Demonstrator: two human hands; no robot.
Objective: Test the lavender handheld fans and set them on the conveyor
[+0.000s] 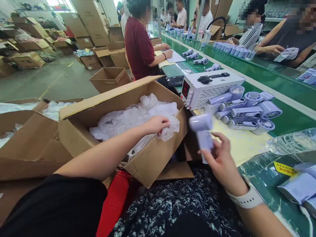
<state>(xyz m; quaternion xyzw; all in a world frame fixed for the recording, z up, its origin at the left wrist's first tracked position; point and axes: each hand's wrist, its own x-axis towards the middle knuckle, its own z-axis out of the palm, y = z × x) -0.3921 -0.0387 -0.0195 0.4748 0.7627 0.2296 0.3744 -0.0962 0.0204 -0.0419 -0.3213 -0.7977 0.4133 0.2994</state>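
My left hand (158, 125) pinches a clear bubble-wrap bag (174, 126) above the near right rim of an open cardboard box (148, 164). Inside the box lies a heap of crumpled white and clear wrapping (118, 121). My right hand (222, 158), with a white watch band at the wrist, grips a lavender handheld fan (203, 131) by its handle. The fan is slightly blurred, its head uppermost, just right of the box. Beyond that hand, more lavender fans (247, 112) are piled on yellow paper (234, 138).
A white power supply (212, 87) with a red display stands behind the pile. The green conveyor (291, 112) runs along the right, carrying more fans. Other cardboard boxes (32, 144) stand at left. A co-worker in a maroon shirt (139, 42) sits ahead; other people work across the line.
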